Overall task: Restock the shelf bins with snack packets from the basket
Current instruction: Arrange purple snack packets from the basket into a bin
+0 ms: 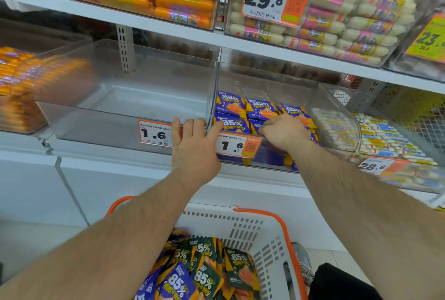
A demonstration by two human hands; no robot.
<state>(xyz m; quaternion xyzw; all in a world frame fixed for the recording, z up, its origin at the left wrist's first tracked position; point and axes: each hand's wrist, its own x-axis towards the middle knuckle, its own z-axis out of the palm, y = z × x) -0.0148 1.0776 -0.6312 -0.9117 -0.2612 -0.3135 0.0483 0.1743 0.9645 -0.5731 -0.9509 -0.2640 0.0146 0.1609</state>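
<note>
- Step in hand, as judged: blue snack packets (243,116) are being squared up in the right clear bin (337,111) on the middle shelf (134,155).
- Left hand (192,147): fingers hooked over the front rim of the empty left bin (120,97) at its right front corner, index finger stretched across the divider; the rim is gripped, no packet held.
- Right hand (284,133): inside the right bin at its front edge, fingers curled down into the packets; whether 1 is pinched cannot be told.
- To do it well: packets should be laid flat, print up, in rows from the back wall forward; the bin is best steadied by the left hand so it is not shoved back.
- The empty left bin carries the same 1.6 price tag (155,133); the green packets are judged likely for it.
- Counts: 2 hands; 2 bins at the working level, 1 empty, 1 part-filled; about 6 blue packets visible on top, more hidden beneath.
- Basket (240,225), white with orange handles, sits below the shelf at the bottom edge of view: about 4 green packets (238,268) and 3 blue visible, total not countable.
</note>
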